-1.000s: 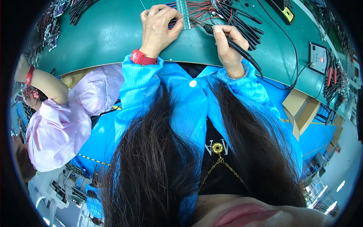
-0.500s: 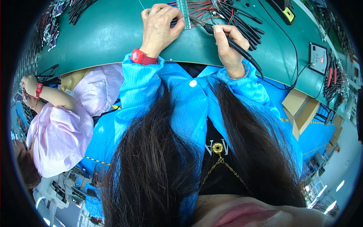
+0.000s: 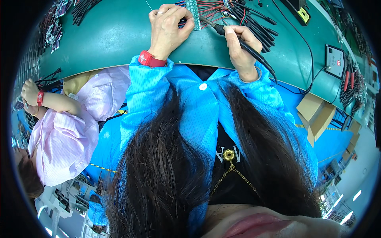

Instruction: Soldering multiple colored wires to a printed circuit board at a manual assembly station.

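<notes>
My right hand (image 3: 241, 53) is closed around the black handle of a soldering iron (image 3: 252, 51). The iron's metal tip points left and meets the right edge of a narrow green circuit board strip (image 3: 193, 14). Close against the strip's left side is my left hand (image 3: 168, 29), fingers bent and pinched together. A thin pale strand of solder wire (image 3: 148, 4) runs up and away from those fingers; the fingertips themselves are partly hidden. Red and black wires (image 3: 208, 8) fan out from the right of the strip, and a few dark ones show under my left fingers.
Black sleeved cables (image 3: 260, 31) lie right of the board on the green table (image 3: 107, 35). The iron's cord loops toward a grey control box (image 3: 334, 61) near red-handled pliers (image 3: 346, 79). An open cardboard box (image 3: 315, 115) stands below. At left, a co-worker (image 3: 63, 139) handles cables.
My hands, the iron and the board stay almost where they were. At the left, the co-worker's hands have shifted slightly.
</notes>
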{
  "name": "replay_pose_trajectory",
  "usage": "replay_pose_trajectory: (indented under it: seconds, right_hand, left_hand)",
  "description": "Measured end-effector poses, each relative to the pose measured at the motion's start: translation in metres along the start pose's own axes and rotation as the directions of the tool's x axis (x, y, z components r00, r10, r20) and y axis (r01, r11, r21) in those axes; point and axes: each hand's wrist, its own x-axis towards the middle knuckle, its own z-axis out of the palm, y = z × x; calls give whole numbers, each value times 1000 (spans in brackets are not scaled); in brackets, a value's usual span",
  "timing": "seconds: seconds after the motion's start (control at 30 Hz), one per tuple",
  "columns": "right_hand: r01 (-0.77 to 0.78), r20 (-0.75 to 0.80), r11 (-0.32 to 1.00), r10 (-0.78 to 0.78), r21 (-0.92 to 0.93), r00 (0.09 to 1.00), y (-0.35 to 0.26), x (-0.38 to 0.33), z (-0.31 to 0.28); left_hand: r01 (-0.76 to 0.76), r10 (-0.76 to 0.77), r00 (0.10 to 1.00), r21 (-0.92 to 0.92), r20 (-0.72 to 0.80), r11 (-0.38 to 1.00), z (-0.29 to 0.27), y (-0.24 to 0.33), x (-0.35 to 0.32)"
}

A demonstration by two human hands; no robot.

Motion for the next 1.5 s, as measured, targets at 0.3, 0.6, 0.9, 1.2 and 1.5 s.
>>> replay_pose_trajectory:
  seconds: [0.3, 0.6, 0.9, 1.2, 1.5]
  right_hand:
    - [11, 4, 1000, -11, -9, 1000, 4, 0, -3]
    - [19, 4, 999, -19, -36, 1000, 0, -3, -5]
    - [330, -38, 944, -331, -21, 943, -11, -12, -9]
    - [444, 63, 893, -440, -77, 896, -7, -2, -4]
    - [473, 142, 876, -482, 94, 865, 2, -26, 0]
  left_hand:
    - [-6, 8, 999, 42, -37, 999, -1, 16, 6]
    - [72, -84, 992, 119, 94, 990, -3, 20, 9]
    - [75, -141, 960, -265, -241, 961, -20, 10, -6]
    - [340, -352, 932, -535, 84, 773, -49, 48, -42]
    - [520, -384, 816, -838, 432, 164, -50, 87, -72]
